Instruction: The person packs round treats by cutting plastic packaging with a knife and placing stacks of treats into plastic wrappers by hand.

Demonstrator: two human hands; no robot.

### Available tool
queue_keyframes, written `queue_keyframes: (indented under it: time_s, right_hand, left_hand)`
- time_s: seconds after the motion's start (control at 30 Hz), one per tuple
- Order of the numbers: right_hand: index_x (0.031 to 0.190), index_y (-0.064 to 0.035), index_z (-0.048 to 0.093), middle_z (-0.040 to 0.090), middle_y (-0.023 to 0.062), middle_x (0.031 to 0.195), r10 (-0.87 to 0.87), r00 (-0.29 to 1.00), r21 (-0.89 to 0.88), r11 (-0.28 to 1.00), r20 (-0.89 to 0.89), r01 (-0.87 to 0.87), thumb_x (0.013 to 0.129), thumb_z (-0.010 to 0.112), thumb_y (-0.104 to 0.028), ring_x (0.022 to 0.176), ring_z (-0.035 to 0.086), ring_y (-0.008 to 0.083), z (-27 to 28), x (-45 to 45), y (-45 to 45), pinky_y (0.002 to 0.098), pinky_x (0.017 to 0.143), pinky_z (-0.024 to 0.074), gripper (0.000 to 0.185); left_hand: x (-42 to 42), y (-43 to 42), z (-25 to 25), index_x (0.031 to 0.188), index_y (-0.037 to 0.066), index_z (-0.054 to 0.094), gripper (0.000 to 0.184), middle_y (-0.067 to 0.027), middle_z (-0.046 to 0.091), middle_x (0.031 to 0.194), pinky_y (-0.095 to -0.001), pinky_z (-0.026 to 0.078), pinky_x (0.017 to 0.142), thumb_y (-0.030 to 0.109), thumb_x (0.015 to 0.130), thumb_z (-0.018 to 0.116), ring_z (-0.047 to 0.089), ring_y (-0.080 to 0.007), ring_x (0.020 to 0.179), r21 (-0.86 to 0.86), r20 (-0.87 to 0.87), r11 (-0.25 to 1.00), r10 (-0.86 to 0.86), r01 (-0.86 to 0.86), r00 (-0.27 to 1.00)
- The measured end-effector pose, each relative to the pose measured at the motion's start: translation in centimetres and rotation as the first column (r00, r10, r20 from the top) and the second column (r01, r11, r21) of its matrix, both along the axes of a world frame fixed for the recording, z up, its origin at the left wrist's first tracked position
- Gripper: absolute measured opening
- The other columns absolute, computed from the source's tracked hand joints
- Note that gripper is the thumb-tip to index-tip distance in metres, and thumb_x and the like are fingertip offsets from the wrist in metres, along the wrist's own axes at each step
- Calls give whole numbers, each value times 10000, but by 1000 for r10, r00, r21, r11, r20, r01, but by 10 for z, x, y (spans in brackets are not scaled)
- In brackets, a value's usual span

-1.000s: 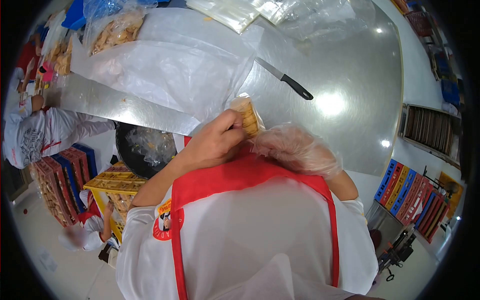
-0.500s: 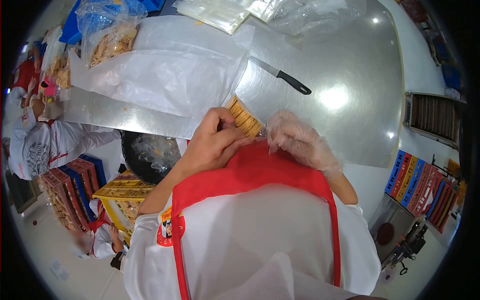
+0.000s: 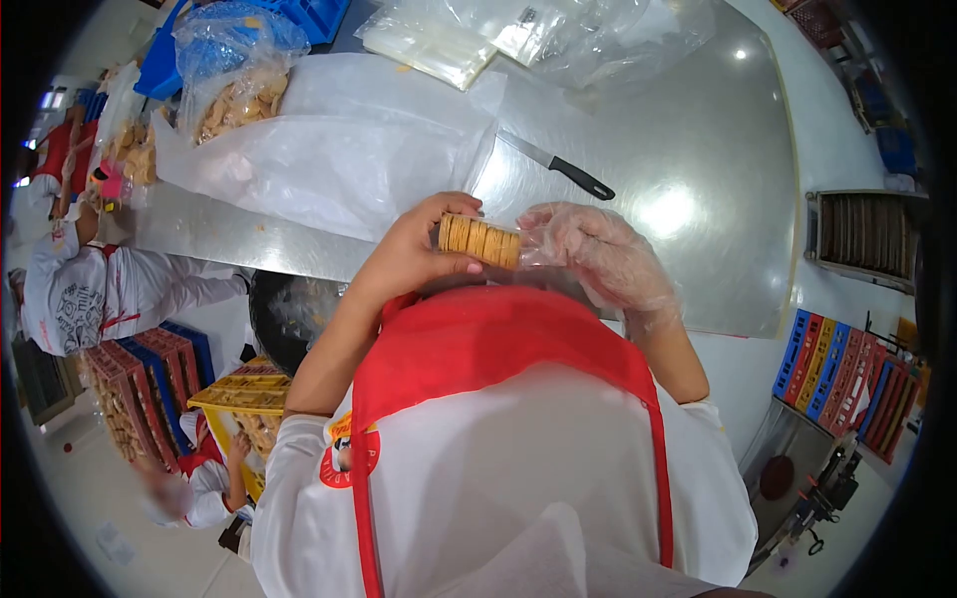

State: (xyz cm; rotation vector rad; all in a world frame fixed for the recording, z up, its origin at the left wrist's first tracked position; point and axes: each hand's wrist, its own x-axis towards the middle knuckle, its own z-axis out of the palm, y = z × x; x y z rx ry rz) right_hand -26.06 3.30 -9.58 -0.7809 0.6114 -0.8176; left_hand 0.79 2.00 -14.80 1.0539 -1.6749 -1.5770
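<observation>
A short row of round, golden biscuits [image 3: 478, 240] sits near the middle of the frame, packed face to face on its side in a clear plastic wrapper [image 3: 539, 247], just in front of the red apron [image 3: 498, 344]. The bare left hand [image 3: 414, 249] has its grip closed round the left end of the row, thumb below and fingers above. The right hand [image 3: 606, 257], in a clear plastic glove, pinches the loose end of the wrapper at the right of the row; its exact finger placing is blurred by the glove.

Just above them on the shiny metal desk [image 3: 703, 130] I can see a black-handled knife [image 3: 565, 169], its blade towards the upper left. A white sheet [image 3: 299, 164] spreads to the left of it, and flat clear bags [image 3: 429, 50] lie at the top. In the upper left, an open plastic bag [image 3: 239, 105] holds flat tan pieces, near a blue crate [image 3: 314, 15].

Below the desk's edge, at left, stand a black bin [image 3: 271, 329] with crumpled plastic in it and a yellow crate [image 3: 239, 396]. A co-worker in white [image 3: 95, 299] is at the far left; coloured crates [image 3: 822, 374] are lined up at the right.
</observation>
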Motion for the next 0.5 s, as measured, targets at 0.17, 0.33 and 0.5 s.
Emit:
queue_keyframes:
  time_s: [0.17, 0.33, 0.5]
  right_hand:
    - [861, -6, 645, 630, 147, 1075, -82, 996, -99, 991, 25, 84, 938, 624, -149, 1163, 549, 256, 20, -15, -8, 411, 989, 466, 164]
    - [891, 9, 685, 654, 194, 1076, -158, 983, -531, 843, -91, 86, 924, 629, -238, 1162, 558, 297, 38, -28, -26, 398, 941, 449, 256]
    - [905, 19, 700, 667, 185, 1016, -68, 998, -504, 862, -5, 56, 947, 618, -292, 1116, 577, 285, 72, -19, -32, 395, 898, 461, 324]
  left_hand:
    - [-4, -3, 36, 1209, 45, 574, 532, -85, 610, 1223, -322, 412, 1028, -9, 736, 811, 566, -184, 1167, 19, -75, 999, 45, -44, 996]
    - [-12, -8, 67, 1283, 39, 521, 593, -103, 631, 1175, -326, 445, 982, 5, 756, 790, 590, -182, 1124, -35, -275, 995, 85, -98, 958]
    - [-11, -12, 94, 1311, 53, 486, 625, -75, 653, 1077, -288, 447, 915, 8, 765, 788, 602, -138, 1009, 172, -414, 985, 101, -31, 905]
